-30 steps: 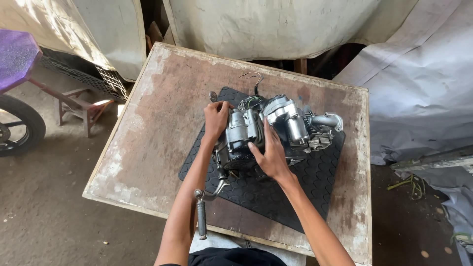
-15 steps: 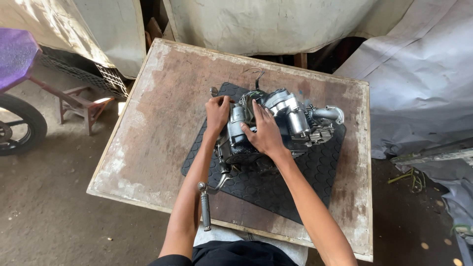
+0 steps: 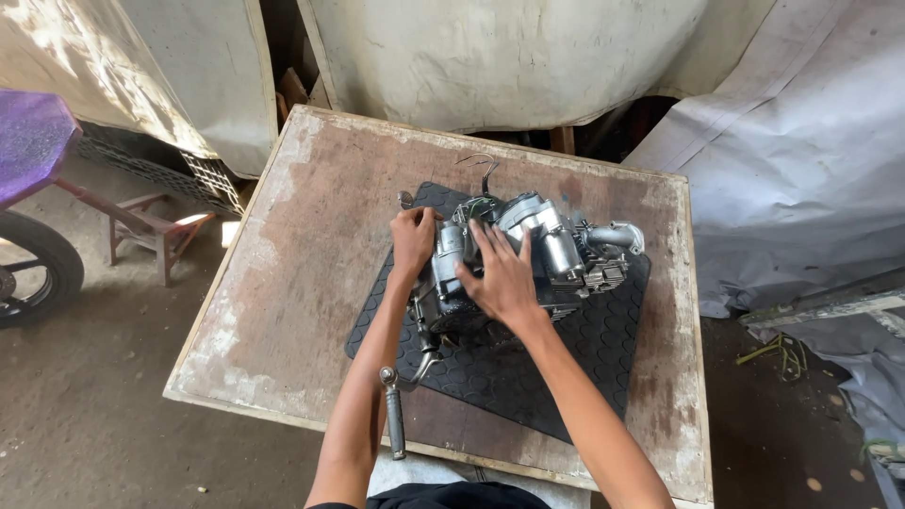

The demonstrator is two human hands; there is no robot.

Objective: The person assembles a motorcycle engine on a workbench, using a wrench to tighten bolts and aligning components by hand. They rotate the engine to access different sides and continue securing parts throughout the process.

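Head cam: worn wooden table [image 3: 283, 283], black rubber mat [image 3: 584, 358] near its far right corner w/ small engine [image 3: 537, 250] on it. Left hand [image 3: 413, 240] curled on the casing, right hand [image 3: 501, 280] splayed flat, gripping nothing. Looked like repositioning; needed a firmer two-handed hold imo.

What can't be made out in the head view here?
- Near face of the engine: covered by the right hand.
- Left hand fingertips: curled over the engine's left end, grip hidden.
- Engine underside on the black mat: in shadow.
- Wheel: cut off by the left edge.
- Wires above the engine: too thin to trace.
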